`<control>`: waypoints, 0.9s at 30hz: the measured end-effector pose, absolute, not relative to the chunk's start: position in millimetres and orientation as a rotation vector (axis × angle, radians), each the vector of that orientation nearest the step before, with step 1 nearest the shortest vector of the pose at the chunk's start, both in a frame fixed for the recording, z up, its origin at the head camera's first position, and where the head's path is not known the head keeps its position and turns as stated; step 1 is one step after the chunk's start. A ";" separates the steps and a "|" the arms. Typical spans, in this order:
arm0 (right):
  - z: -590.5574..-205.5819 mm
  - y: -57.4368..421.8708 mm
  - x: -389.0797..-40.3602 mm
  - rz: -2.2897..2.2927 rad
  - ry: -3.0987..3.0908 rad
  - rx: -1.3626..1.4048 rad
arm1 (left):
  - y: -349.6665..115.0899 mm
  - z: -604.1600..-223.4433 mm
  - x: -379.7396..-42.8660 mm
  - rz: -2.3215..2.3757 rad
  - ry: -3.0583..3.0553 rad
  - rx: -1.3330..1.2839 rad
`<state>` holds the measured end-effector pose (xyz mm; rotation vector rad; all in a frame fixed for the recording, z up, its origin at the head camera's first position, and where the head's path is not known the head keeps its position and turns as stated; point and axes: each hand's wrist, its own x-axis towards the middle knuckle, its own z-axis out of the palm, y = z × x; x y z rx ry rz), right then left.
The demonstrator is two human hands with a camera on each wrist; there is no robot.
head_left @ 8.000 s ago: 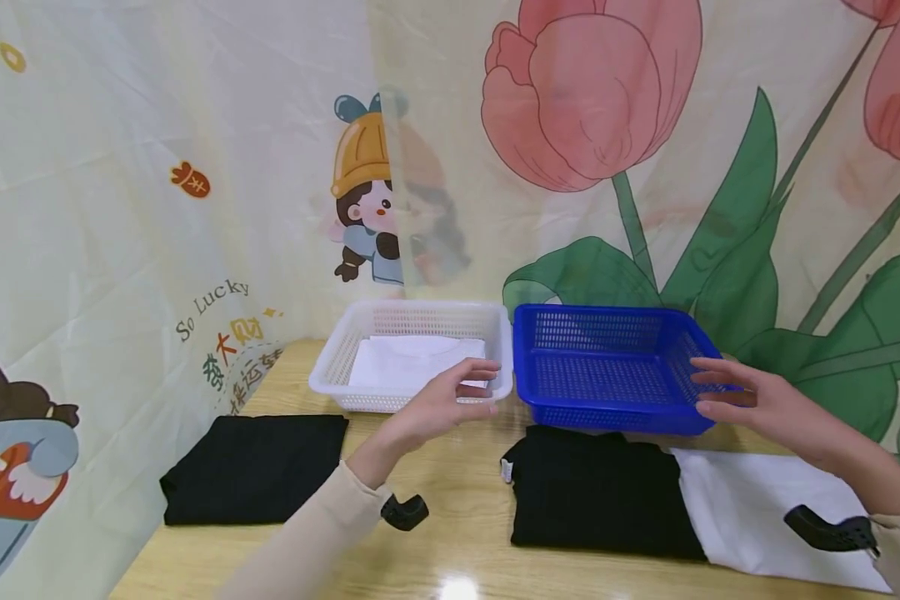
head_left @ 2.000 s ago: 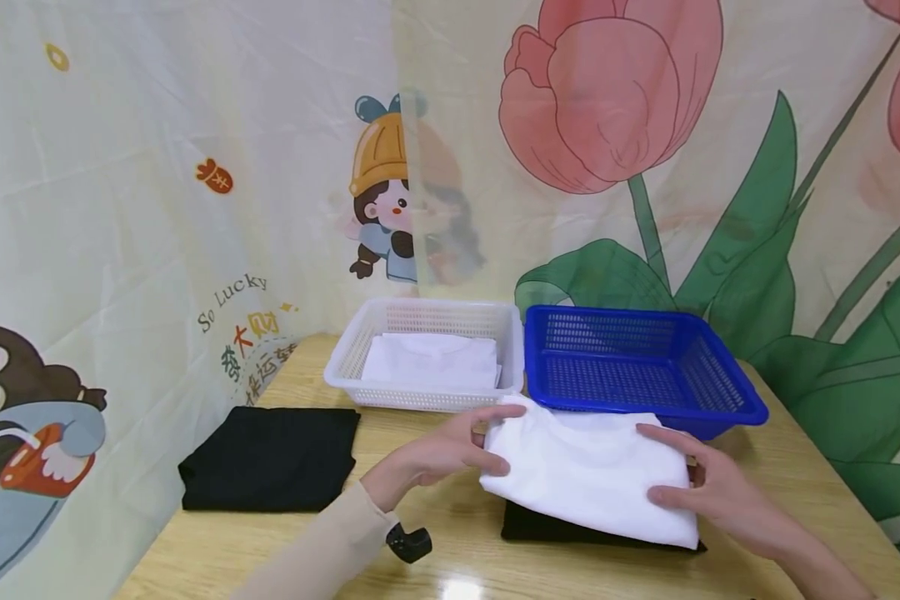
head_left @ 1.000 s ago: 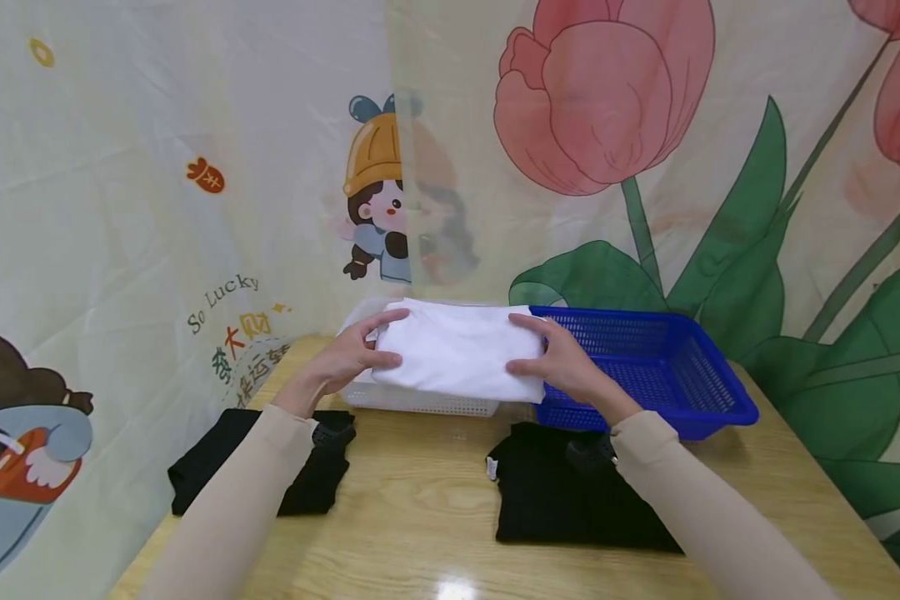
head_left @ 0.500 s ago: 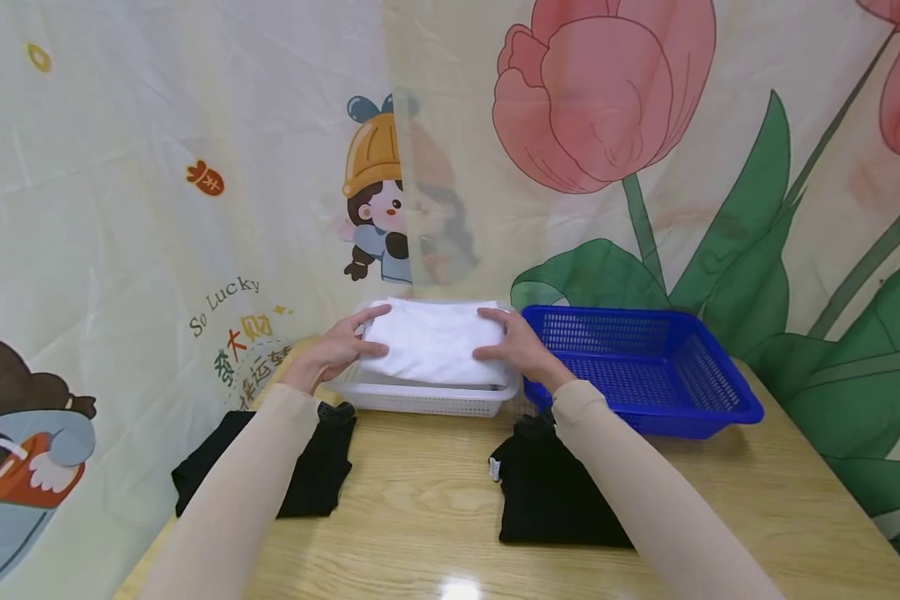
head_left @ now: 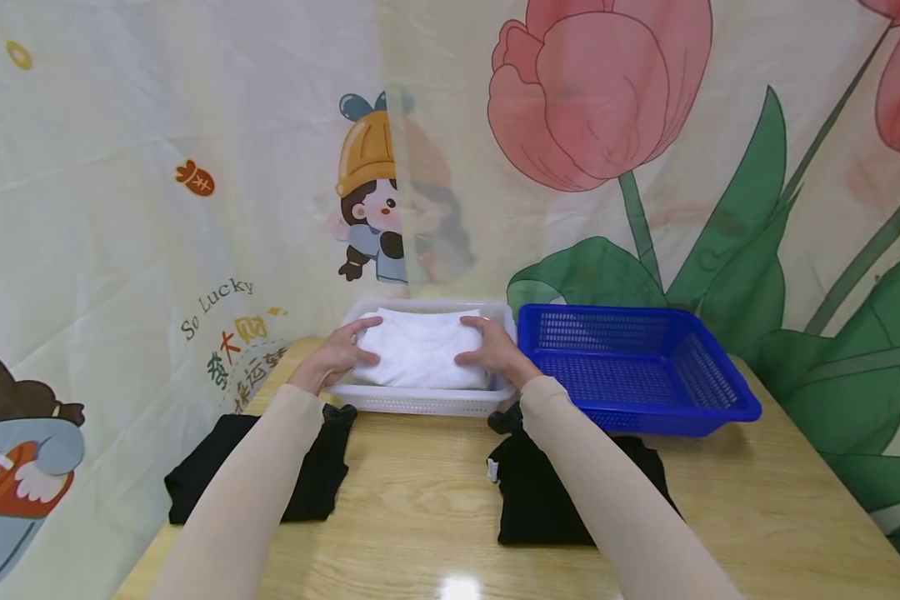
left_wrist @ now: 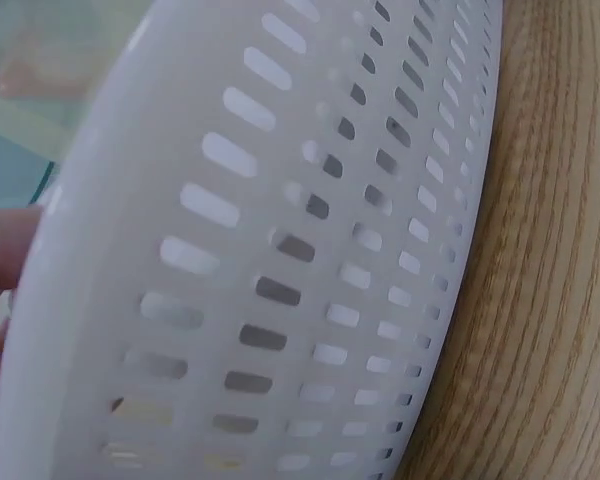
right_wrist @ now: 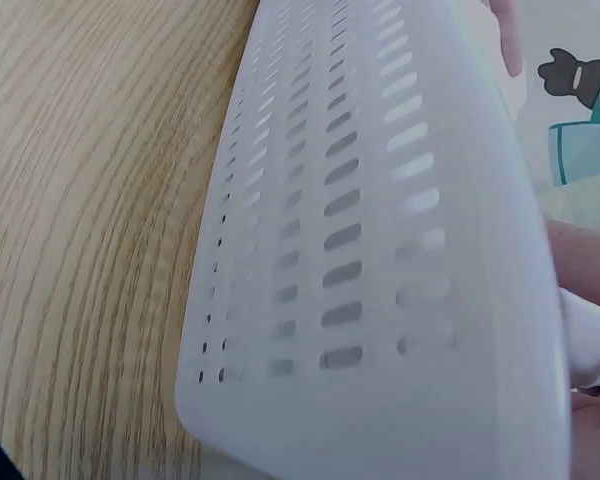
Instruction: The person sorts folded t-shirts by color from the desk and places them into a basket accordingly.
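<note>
A folded white shirt [head_left: 420, 350] lies level inside the white basket [head_left: 420, 406], covering the white cloth that was in there. My left hand [head_left: 336, 357] grips its left edge, thumb on the near side and fingers toward the back. At the opposite edge, my right hand [head_left: 497, 350] holds it the same way. Both wrist views are mostly filled by the slotted basket wall [left_wrist: 280, 240]. A few fingers [right_wrist: 585, 260] show past the rim in the right wrist view; the undersides of both hands are hidden.
Right of the white basket stands a blue basket [head_left: 637, 419] with nothing in it. A folded black garment [head_left: 318, 487] lies at the left, partly under my left sleeve. Another black garment [head_left: 528, 504], with a small white tag, lies partly behind my right forearm. A printed curtain hangs behind.
The white shirt was lifted from the right side of the table, carried left over the black garment, and lowered into the white basket. Both hands kept their grip and moved down with it.
</note>
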<state>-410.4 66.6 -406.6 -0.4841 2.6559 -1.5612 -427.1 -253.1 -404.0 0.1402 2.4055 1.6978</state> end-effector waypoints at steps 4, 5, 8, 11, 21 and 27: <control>-408.9 59.7 -412.1 -1.543 2.665 -0.425 | -252.5 -408.5 -430.9 1.706 2.414 0.143; -409.6 58.8 -412.3 -1.545 2.666 -0.409 | -251.6 -410.2 -432.7 1.704 2.417 0.147; -412.0 56.8 -412.5 -1.543 2.675 -0.356 | -248.6 -414.3 -437.6 1.709 2.406 0.141; -414.6 53.8 -413.1 -1.521 2.683 -0.313 | -246.4 -417.1 -440.3 1.725 2.385 0.101; -420.9 45.3 -412.1 -1.408 2.731 -0.274 | -240.8 -423.4 -441.8 1.721 2.372 0.027; -422.0 48.0 -413.1 -1.308 2.698 -0.305 | -238.0 -424.0 -440.5 1.635 2.424 -0.002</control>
